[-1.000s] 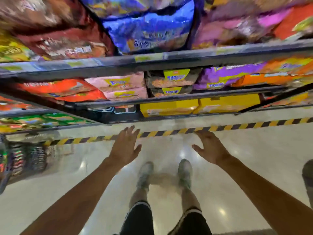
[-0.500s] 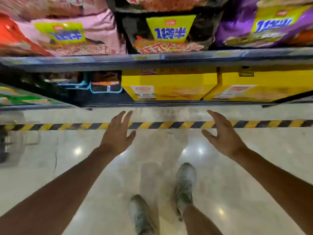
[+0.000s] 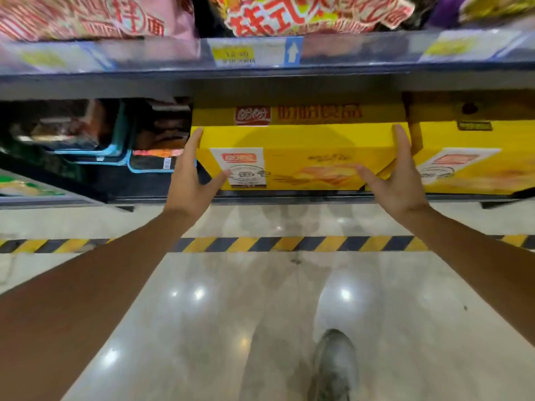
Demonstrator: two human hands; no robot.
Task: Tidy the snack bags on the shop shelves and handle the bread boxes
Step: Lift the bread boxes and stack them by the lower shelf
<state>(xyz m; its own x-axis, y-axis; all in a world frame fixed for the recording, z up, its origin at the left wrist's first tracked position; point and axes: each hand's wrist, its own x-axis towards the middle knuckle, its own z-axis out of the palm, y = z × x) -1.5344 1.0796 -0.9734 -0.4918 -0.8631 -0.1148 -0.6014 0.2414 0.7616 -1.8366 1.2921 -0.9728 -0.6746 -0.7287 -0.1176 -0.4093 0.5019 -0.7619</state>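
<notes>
A yellow bread box (image 3: 304, 157) with a white label lies on the lowest shelf (image 3: 289, 197). My left hand (image 3: 189, 180) is at its left end, fingers straight along the side and thumb on the front face. At the box's right end, my right hand (image 3: 396, 180) lies the same way, thumb spread across the front. A second yellow bread box (image 3: 469, 163) stands directly to the right, close against my right fingers. Snack bags, one pink (image 3: 86, 15) and one red-lettered (image 3: 312, 15), sit on the shelf above.
A shelf rail with price tags (image 3: 254, 53) overhangs the boxes. Dark packs in blue-edged trays (image 3: 86, 131) fill the space left of the box. Yellow-black hazard tape (image 3: 289, 244) crosses the glossy floor. My grey shoe (image 3: 335, 369) is below.
I have moved closer and lower to the bottom shelf. Both hands reached forward from above the floor and now sit on the two ends of the left yellow box.
</notes>
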